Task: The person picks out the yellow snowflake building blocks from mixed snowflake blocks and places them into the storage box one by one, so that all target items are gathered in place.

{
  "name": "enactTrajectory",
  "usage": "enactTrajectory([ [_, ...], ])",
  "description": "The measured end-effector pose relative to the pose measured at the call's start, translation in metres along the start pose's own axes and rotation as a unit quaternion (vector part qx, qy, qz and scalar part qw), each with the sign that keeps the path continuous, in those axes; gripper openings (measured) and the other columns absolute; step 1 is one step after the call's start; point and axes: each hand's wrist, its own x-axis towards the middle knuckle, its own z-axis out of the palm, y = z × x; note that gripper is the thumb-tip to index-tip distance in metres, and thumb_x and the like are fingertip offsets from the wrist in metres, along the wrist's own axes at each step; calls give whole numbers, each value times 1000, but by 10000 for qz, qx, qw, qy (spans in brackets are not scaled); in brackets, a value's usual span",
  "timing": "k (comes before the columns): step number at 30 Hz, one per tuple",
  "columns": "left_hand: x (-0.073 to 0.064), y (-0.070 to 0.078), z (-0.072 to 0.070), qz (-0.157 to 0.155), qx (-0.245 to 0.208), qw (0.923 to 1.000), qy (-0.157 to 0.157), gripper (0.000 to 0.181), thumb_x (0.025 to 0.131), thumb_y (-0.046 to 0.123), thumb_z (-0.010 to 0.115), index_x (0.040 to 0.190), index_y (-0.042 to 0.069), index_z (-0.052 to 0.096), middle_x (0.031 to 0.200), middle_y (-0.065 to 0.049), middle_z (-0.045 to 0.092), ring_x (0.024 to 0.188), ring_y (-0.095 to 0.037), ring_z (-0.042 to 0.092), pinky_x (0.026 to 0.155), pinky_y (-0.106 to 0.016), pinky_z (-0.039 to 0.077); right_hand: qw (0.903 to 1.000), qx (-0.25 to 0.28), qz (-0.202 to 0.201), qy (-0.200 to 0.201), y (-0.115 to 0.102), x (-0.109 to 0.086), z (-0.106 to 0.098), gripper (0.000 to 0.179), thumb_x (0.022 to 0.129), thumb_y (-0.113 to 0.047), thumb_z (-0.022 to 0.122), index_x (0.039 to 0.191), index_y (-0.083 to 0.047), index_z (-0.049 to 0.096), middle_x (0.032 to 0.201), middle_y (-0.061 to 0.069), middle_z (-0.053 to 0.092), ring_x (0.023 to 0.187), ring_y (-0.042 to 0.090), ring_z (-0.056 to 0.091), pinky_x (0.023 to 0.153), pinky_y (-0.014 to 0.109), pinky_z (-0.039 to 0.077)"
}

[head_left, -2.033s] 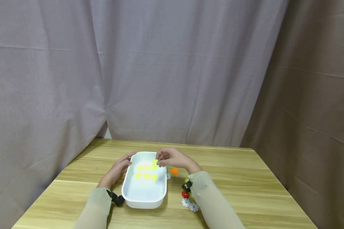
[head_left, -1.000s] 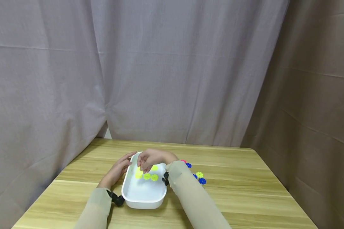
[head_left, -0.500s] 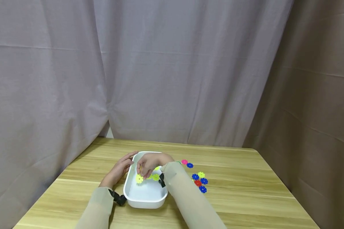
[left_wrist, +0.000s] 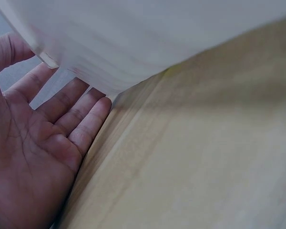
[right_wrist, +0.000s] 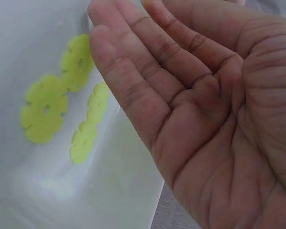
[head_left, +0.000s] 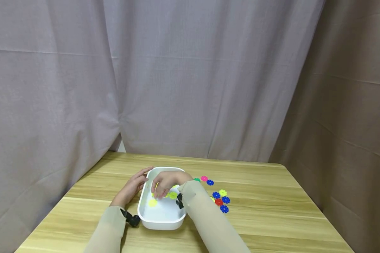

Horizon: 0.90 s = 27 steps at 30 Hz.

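A white plastic tray stands on the table, with several yellow notched snowflake discs lying inside it. My left hand rests against the tray's left side. In the left wrist view, its fairly straight fingers touch the tray's outer wall. Over the tray floor is my right hand, fingers pointing down and relaxed. One yellow disc lies flat just in front of those fingertips, apart from them. More yellow discs show beside the right hand in the right wrist view, and the hand partly covers others.
To the tray's right, loose discs lie on the wooden table: several blue ones, a red one, a pink one, a green one and yellow ones. Grey curtains hang behind the table.
My right hand has carried a yellow disc from the tray's right edge leftward and down, and let it go on the tray floor. The left hand stays at the tray's side.
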Motion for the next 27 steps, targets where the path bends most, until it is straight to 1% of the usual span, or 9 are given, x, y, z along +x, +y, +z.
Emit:
enactTrajectory([
  [4,0,-1,-1,-25,43,10000,8,58,98,10,46,155,12,40,156,-20,37,137,-28,44,101,-24,46,9996,-238,-121,-30,-1,0,-2,17,94,-2,60,107,4,69,103,16,74,97,31,72,86,40,58],
  [8,0,-2,-2,6,27,10000,-15,58,98,11,47,155,12,40,156,-20,37,137,-28,43,100,-23,47,9993,-363,-93,47,-5,-2,-4,17,89,-3,65,105,-1,70,100,9,74,92,24,72,83,37,59],
  [11,0,-2,-2,19,-1,10000,-26,58,98,11,47,155,11,40,157,-20,37,136,-26,45,99,-23,48,9987,-489,-100,90,-8,-5,-7,24,87,-5,69,110,-1,69,97,5,74,90,18,71,83,36,59],
  [14,1,-2,-2,-5,4,10000,15,57,98,11,47,154,12,41,156,-19,38,133,-23,47,98,-24,49,9980,-597,-174,65,-12,-10,-10,31,88,-9,71,118,1,67,98,2,75,91,14,70,86,39,58],
  [17,2,-1,-1,-47,34,10000,70,57,97,12,48,154,13,42,156,-17,39,131,-21,49,97,-24,49,9980,-582,-254,43,-15,-16,-13,35,89,-11,72,121,2,66,99,1,74,92,13,69,89,43,57],
  [20,1,-1,-1,-67,45,9999,82,57,98,13,48,154,14,42,156,-17,39,132,-23,49,98,-25,49,9980,-511,-375,19,-15,-21,-15,36,89,-11,72,122,2,65,102,3,75,92,13,70,91,45,57],
  [24,0,-1,-1,-85,11,9999,110,56,97,12,47,153,15,43,155,-16,41,133,-24,48,98,-26,49,9974,-446,-560,20,-14,-27,-18,37,91,-11,70,124,3,64,109,10,74,93,13,70,87,36,57],
  [27,0,-1,-1,-75,-43,9999,94,56,97,11,47,153,16,44,154,-14,42,132,-24,49,98,-26,49,9963,-444,-737,61,-12,-31,-20,36,91,-9,69,124,3,64,113,13,73,95,12,69,85,29,55],
])
